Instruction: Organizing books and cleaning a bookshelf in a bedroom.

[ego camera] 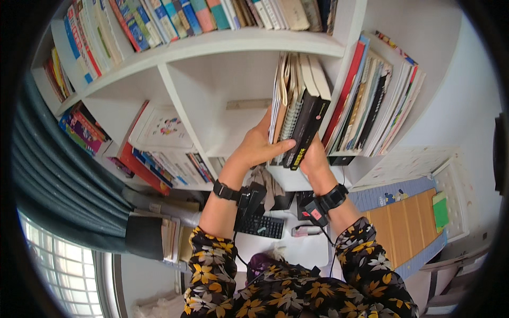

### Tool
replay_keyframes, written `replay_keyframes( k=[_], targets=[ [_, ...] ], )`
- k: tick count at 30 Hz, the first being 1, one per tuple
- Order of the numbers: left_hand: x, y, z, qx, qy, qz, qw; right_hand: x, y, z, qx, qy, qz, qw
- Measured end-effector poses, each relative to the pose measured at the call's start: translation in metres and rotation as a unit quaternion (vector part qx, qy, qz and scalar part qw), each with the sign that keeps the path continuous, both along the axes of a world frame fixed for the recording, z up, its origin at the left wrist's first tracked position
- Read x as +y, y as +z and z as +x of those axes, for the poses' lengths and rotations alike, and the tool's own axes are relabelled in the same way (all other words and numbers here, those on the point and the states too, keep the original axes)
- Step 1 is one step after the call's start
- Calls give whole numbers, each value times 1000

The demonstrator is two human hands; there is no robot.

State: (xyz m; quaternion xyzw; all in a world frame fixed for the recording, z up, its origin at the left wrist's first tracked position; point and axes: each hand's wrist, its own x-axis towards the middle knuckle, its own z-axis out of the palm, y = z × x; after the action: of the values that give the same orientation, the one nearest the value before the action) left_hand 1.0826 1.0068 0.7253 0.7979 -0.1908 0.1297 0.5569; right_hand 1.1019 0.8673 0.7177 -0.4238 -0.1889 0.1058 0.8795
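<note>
Both my hands grip a stack of books and notebooks point(296, 115), held nearly upright at the right side of a white shelf compartment point(199, 79). My left hand point(258, 147) wraps the left side, its thumb laid across the lower spines. My right hand point(316, 157) supports the lower right side, its fingers partly hidden behind the stack. Two thick black-spined books point(308, 131) stand on the right of the stack, beside a spiral-bound notebook point(292, 119). Thinner paper booklets point(278, 99) make up its left side. A flat strip point(248, 104) lies at the back of the compartment.
Books point(373, 95) fill the compartment to the right, and more books point(222, 16) line the shelf above. A compartment at left holds a white illustrated box or book point(163, 129). Below are a desk point(286, 250) with a keyboard point(260, 226), and a dark curtain point(59, 159).
</note>
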Motion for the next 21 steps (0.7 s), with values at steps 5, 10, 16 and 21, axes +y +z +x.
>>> replay_keyframes(
  k=[5, 10, 16, 21],
  targets=[
    [1, 5, -35, 24, 44, 48, 998, -2, -16, -24, -94, 15, -1, 995],
    [-8, -3, -98, -66, 53, 125, 989, -29, -48, -65, -248, 14, -157, 956],
    [-7, -40, -178, -1, 59, 134, 989, -46, -72, -124, -336, 110, -235, 905],
    [-24, -81, -229, 131, 51, 56, 988, -56, -120, -157, -265, 237, -255, 899]
  ],
)
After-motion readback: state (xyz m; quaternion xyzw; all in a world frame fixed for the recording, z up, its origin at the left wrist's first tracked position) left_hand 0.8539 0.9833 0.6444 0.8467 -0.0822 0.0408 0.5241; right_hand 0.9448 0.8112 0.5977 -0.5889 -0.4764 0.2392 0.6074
